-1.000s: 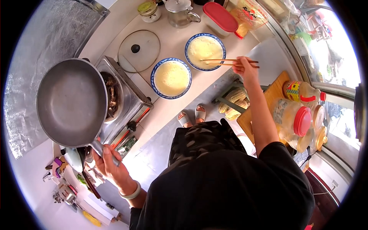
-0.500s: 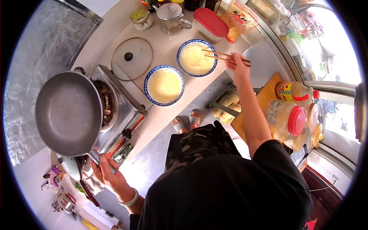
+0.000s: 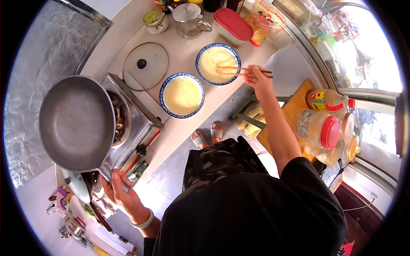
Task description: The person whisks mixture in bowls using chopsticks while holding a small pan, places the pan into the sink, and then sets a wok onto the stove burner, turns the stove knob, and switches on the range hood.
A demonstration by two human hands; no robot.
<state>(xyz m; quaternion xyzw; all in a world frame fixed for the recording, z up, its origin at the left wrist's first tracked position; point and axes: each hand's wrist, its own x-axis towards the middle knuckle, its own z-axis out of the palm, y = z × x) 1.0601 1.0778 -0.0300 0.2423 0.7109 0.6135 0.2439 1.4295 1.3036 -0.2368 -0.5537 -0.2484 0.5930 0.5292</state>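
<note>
My left hand (image 3: 121,194) is closed round the handle of a grey frying pan (image 3: 77,123), which is held over the left side of the gas stove (image 3: 136,117). Between the fingers of my right hand (image 3: 259,80) is a pair of wooden chopsticks (image 3: 239,71). Their tips dip into pale yellow liquid in the farther blue-rimmed bowl (image 3: 239,64). A second blue-rimmed bowl (image 3: 162,97) with similar frothy yellow liquid stands beside it, nearer the stove.
Behind the bowls are a glass lid (image 3: 149,70), a metal pot (image 3: 188,23), a jar (image 3: 155,21), a red-lidded container (image 3: 234,24) and a plastic bag (image 3: 265,21). Several jars and bottles, one red-capped jar (image 3: 318,128) among them, crowd the wooden board (image 3: 294,106) at right.
My right hand has moved a little left and toward me, bringing the chopstick tips to the lower part of the bowl. The pan has hardly shifted in my left hand.
</note>
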